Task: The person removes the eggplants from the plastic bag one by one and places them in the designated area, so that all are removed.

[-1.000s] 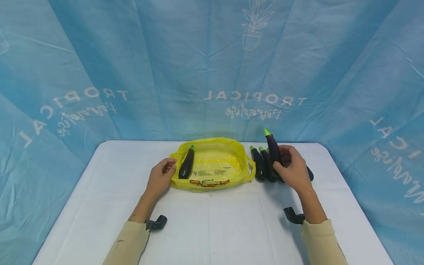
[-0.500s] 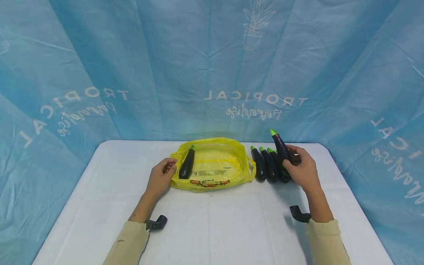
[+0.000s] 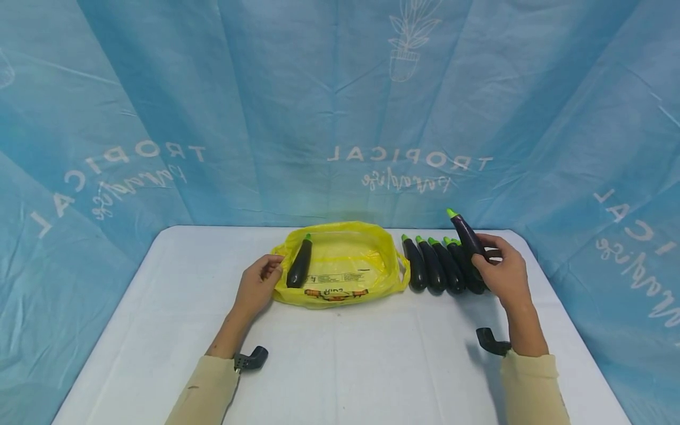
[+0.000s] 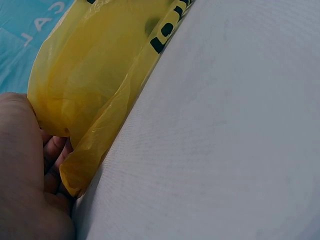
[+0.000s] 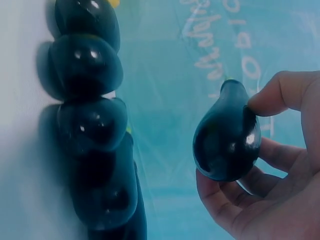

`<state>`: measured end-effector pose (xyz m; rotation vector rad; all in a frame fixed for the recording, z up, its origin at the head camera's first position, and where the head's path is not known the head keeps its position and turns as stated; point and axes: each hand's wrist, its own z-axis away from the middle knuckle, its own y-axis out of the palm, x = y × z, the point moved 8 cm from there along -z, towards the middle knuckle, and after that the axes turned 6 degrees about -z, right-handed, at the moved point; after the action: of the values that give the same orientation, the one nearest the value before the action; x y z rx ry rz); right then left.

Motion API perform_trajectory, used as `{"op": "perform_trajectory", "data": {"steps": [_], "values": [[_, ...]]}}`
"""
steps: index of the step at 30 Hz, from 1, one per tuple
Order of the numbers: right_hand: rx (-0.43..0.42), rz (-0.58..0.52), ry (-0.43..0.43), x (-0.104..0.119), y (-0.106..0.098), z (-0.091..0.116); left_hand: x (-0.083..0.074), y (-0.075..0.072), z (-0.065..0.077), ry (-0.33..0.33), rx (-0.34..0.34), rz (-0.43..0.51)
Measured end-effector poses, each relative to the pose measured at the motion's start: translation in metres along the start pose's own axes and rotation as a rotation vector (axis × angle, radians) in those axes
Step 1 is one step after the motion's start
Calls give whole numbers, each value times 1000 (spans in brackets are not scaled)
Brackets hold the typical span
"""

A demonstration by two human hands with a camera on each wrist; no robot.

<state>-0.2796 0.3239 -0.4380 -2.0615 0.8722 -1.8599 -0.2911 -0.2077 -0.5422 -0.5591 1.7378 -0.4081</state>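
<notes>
My left hand [image 3: 257, 284] pinches the left edge of a yellow plastic bag [image 3: 340, 260], which lies with its mouth spread wide. Inside the bag, at its left side, lies one dark purple eggplant [image 3: 300, 262] with a green stem end. In the left wrist view my fingers go partly behind the yellow film [image 4: 95, 85]. My right hand [image 3: 503, 273] holds another eggplant [image 3: 467, 236], tilted with its green end up and away, above a row of eggplants [image 3: 434, 268]. The right wrist view shows thumb and fingers around this held eggplant [image 5: 227, 137], apart from the row.
The eggplants in the row lie side by side on the white table [image 3: 340, 366], right of the bag; the leftmost is close to the bag's right handle [image 3: 404, 271]. A blue printed curtain [image 3: 276, 118] stands behind the table and along its sides.
My right hand has moved right along the row with the eggplant in it, uncovering more of the eggplants below. My left hand and the bag have stayed in place.
</notes>
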Motion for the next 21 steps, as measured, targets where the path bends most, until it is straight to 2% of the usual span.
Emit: {"op": "perform_trajectory", "data": {"steps": [21], "values": [[-84,32,89,-37,-22,-9,0,0,0,3,3,8]]}}
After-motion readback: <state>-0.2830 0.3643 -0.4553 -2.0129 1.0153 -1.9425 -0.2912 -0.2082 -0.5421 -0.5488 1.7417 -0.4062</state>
